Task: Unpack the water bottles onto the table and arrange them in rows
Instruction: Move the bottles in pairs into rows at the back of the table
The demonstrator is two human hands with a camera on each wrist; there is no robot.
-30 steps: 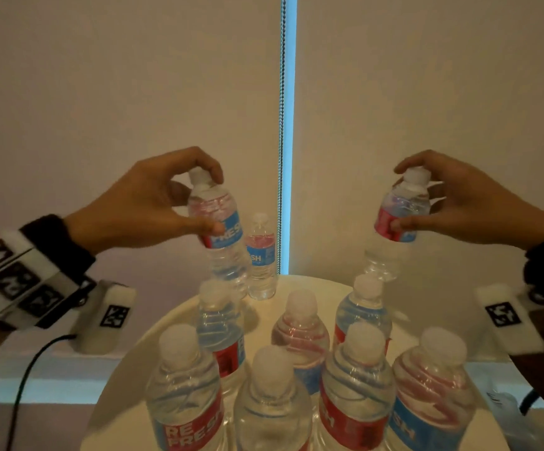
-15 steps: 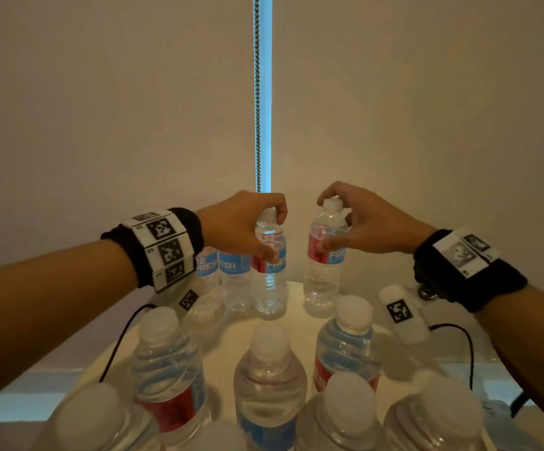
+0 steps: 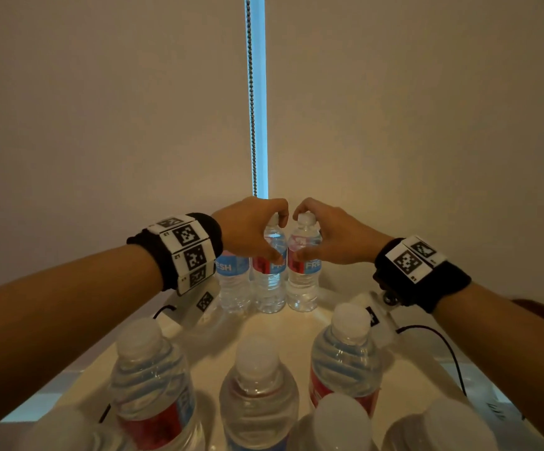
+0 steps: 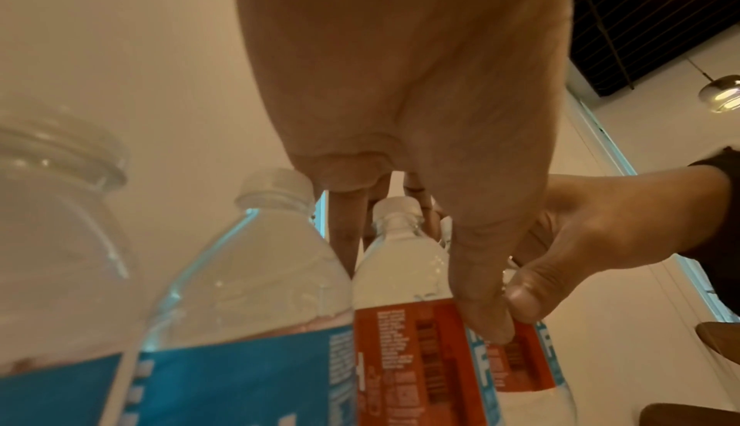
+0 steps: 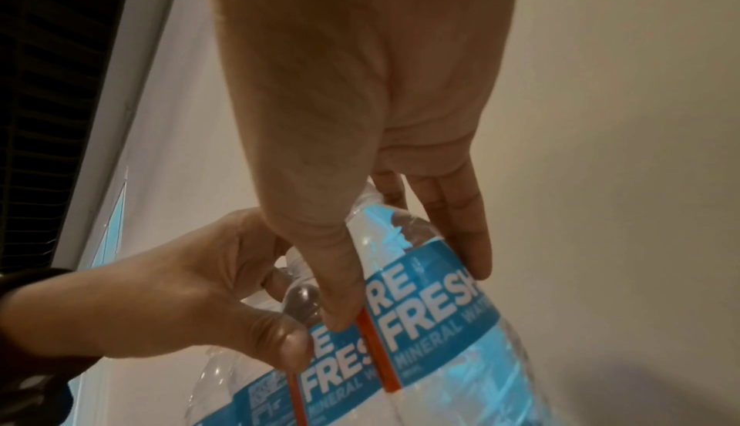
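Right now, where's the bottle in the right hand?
Head view: bottle stands at the table's far edge, rightmost in the back row, beside the left hand's bottle.

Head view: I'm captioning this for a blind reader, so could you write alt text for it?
Two bare hands each grip an upright water bottle by its neck and shoulder at the far edge of a pale table: the left hand holds one bottle, the right hand its neighbour. A third bottle stands just left of them, and more capped bottles crowd the foreground.
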